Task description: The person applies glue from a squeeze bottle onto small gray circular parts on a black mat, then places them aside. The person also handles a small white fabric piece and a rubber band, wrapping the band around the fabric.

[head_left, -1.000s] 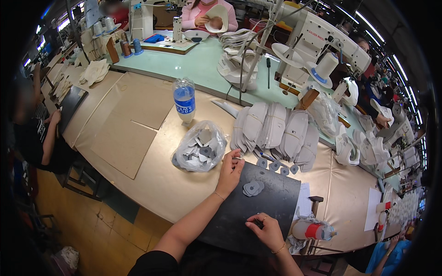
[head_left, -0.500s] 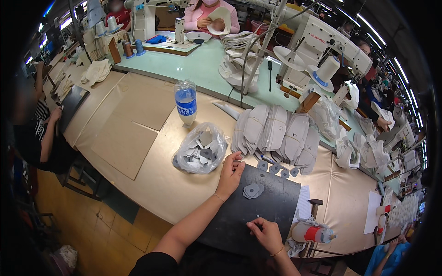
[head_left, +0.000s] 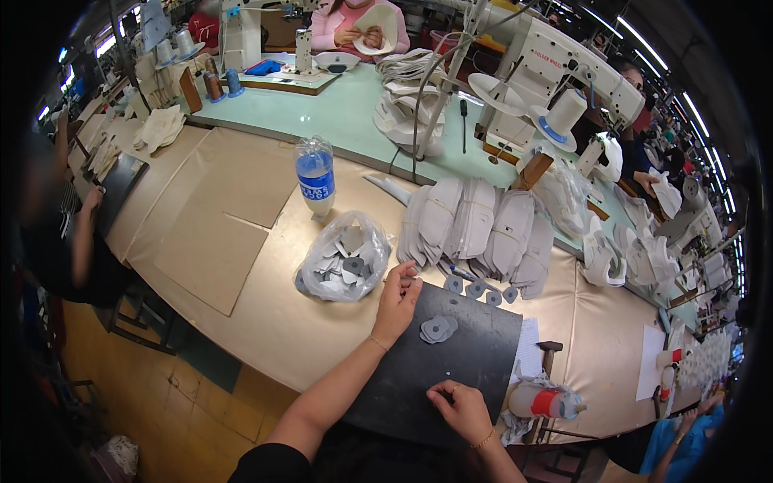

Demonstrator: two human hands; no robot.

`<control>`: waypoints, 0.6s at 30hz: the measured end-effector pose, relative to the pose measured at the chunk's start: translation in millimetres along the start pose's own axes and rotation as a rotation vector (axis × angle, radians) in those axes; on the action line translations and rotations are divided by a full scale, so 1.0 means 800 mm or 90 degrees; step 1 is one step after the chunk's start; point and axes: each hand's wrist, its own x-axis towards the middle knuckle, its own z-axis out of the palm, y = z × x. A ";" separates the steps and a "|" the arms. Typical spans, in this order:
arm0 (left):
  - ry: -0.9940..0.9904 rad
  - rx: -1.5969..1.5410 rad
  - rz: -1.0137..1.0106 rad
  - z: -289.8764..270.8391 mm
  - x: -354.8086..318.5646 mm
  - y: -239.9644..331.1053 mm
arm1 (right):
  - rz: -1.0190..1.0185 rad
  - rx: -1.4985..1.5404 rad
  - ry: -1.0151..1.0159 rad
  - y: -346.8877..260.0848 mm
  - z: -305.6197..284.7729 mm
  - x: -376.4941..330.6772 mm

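My left hand [head_left: 397, 302] rests at the far left edge of a black board [head_left: 475, 354], beside a clear plastic bag [head_left: 345, 258] of grey and white cut pieces. Its fingers are curled together, and whatever they hold, if anything, is hidden. Over the near part of the board, my right hand [head_left: 465, 412] is closed in a pinch; nothing I can name shows in it. Between the hands lies a small pile of grey rounded pieces [head_left: 437, 328] with darker centres. Several similar small grey pieces [head_left: 477, 288] sit along the board's far edge, near a blue pen [head_left: 455, 272].
Banded stacks of grey cut parts [head_left: 475, 225] stand beyond the board. A bottle [head_left: 315, 179] with a blue label is behind the bag. To the right are a hammer [head_left: 549, 354] and a red-banded bottle [head_left: 538, 401]. Sewing machines [head_left: 555, 76] and co-workers surround the table.
The whole view has shifted slightly, with things now a little further left and up. Both hands keep nearly the same place and pose over the board.
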 end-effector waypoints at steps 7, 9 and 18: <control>-0.002 0.000 -0.007 -0.001 0.001 -0.001 | 0.042 0.041 0.027 0.001 -0.004 -0.002; -0.003 0.000 -0.007 -0.001 0.001 -0.001 | 0.007 0.039 0.055 0.001 -0.004 -0.002; -0.002 -0.001 0.006 -0.001 0.002 -0.001 | -0.029 -0.007 0.077 0.016 -0.001 0.001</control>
